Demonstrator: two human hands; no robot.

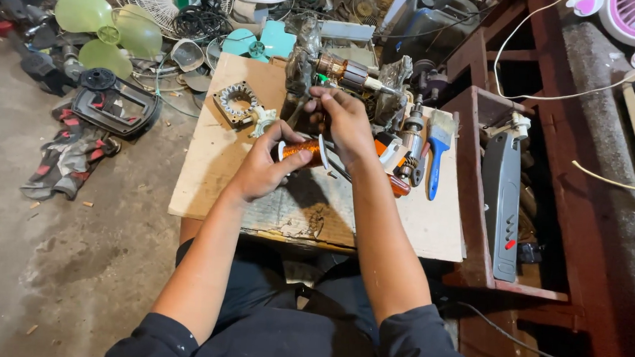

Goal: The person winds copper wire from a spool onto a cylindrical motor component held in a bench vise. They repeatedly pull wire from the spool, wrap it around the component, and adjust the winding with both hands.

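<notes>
While both dark-sleeved forearms reach forward from the bottom of the view, the hands meet over a worn wooden board (416, 227) that serves as a work surface. Left hand (264, 167) is curled around a small spool of copper-coloured wire with white end flanges (301, 151), fingers closed on its near end so it sits just above the board. Right hand (346, 122) is close beside it, almost touching, with fingertips pinched together above the spool; whether they grip a strand of wire is too fine to tell. Just right of the hands lie an orange-handled tool (393, 177), partly hidden by the right wrist, and a paintbrush with a blue handle and pale bristles (439, 145). Beyond the left hand rests a ring-shaped metal motor stator (236, 100) on the board's far left corner. Directly behind the right hand stands a motor armature with copper windings and a steel shaft (345, 71). To the right, a grey elongated plastic housing (502, 203) lies in a reddish wooden rack. Farther off, on the concrete floor (74, 260), pale green fan blades (104, 30) sit among scattered parts.
</notes>
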